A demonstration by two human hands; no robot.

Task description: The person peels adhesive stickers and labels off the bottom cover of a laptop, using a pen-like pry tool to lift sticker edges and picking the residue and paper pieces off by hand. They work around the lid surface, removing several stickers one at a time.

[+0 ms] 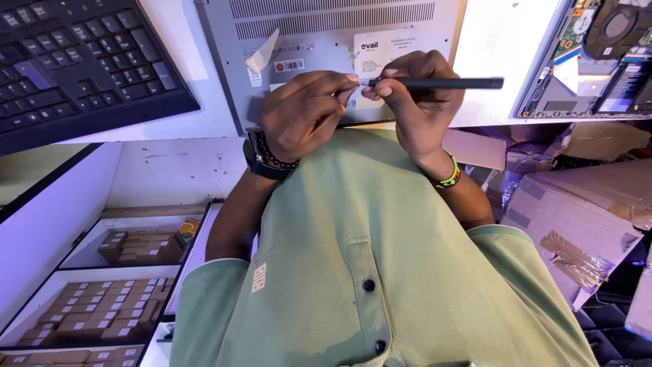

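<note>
The right hand (414,102) grips a slim, light, stiff screwdriver (441,83); the left hand (302,112) fingers pinch its small tip, which may slip.

Up and to the left of the hands, a black keyboard (75,64) on the white desk (183,47). Far right, an opened laptop (591,58) with fan and boards exposed. Below right, taped cardboard boxes (577,217). Lower left, shelves (102,285) stacked with small brown cartons.
</note>
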